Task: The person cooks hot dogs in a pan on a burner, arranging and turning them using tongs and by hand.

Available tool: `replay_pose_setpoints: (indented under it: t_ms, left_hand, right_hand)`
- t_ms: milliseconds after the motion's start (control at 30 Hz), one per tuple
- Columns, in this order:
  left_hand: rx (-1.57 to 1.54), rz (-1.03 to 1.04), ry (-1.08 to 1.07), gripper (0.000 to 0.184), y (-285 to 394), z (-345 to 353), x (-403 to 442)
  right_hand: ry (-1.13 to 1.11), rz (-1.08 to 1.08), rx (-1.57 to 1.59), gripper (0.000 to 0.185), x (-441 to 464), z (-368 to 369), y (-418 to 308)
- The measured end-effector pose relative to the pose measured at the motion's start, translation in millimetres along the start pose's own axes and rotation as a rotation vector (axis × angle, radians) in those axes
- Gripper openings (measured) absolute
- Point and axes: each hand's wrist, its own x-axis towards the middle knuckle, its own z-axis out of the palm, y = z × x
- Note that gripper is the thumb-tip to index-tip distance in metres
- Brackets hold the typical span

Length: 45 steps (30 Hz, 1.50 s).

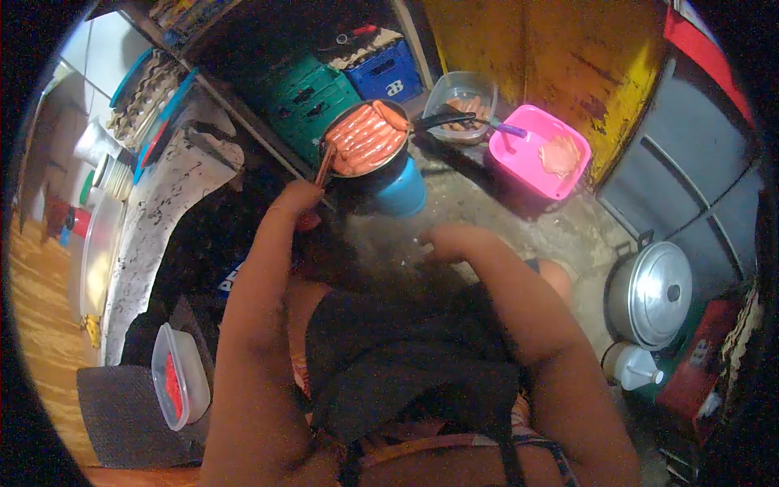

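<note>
A round pan (355,168) is filled with several reddish sausages (369,138), lying side by side and glistening. My left hand (303,197) is closed around a pair of tongs (326,165), whose tips reach the pan's left rim. Below the pan is a blue round object (403,191), partly hidden by it. My right hand (448,243) hangs over the floor in front of my lap, nearest the blue object. Its fingers are loosely bent and apart, and nothing shows in them.
A clear tub (461,85) with sausages and a pink basin (527,174) holding flat pinkish slices (560,156) stand right of the pan. A purple handle (510,130) crosses the basin's rim. A lidded pot (659,292) stands right; a plastic container (195,390) with red contents is left.
</note>
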Motion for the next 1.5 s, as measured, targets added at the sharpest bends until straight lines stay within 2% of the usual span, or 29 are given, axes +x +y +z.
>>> replay_pose_setpoints:
  t_ms: [100, 200, 300, 400, 533, 600, 633, 700, 800, 1000, 1100, 1300, 1500]
  left_hand:
    - [0.162, -0.077, -0.050, 0.024, 13, 0, 7]
    - [0.173, -0.059, -0.018, 0.025, -2, 1, 23]
    - [0.221, -0.060, 0.046, 0.028, 5, 5, -3]
    - [0.155, 0.017, 0.124, 0.030, -16, 11, -3]
    - [0.396, 0.224, 0.260, 0.034, -50, 24, -10]
    - [0.453, 0.295, 0.380, 0.035, -73, 30, -1]
    - [0.434, 0.283, 0.357, 0.036, -73, 30, -4]
    - [0.393, 0.254, 0.315, 0.037, -67, 31, -20]
    - [0.487, 0.202, 0.397, 0.039, -53, 32, -28]
    - [0.758, 0.303, 0.357, 0.030, -43, 7, -24]
    - [0.850, 0.357, 0.458, 0.022, -20, -9, -57]
    - [1.269, 0.475, 0.643, 0.020, 37, -28, -121]
    - [1.494, 0.852, 0.702, 0.014, 67, -55, -116]
  right_hand:
    - [-0.008, 0.034, 0.031, 0.056, -13, -10, -10]
    - [0.002, 0.070, -0.007, 0.056, -8, -5, -8]
    - [-0.006, 0.041, -0.024, 0.057, 2, 1, 3]
    - [-0.019, 0.051, -0.007, 0.057, 0, 0, 1]
    - [-0.035, 0.092, 0.067, 0.058, -1, 0, -3]
    - [-0.030, 0.091, 0.060, 0.058, 2, 2, -2]
    - [-0.022, 0.067, 0.029, 0.059, 2, 3, -3]
    - [-0.029, 0.067, 0.013, 0.060, 2, 3, -6]
    - [-0.060, 0.120, 0.039, 0.061, 3, 2, -8]
    - [-0.066, 0.091, 0.006, 0.063, 11, 8, 3]
    - [-0.053, 0.102, 0.025, 0.064, 1, 1, -7]
    - [-0.064, 0.077, 0.007, 0.065, 1, -2, -13]
    - [-0.052, 0.044, -0.011, 0.065, 13, 9, 2]
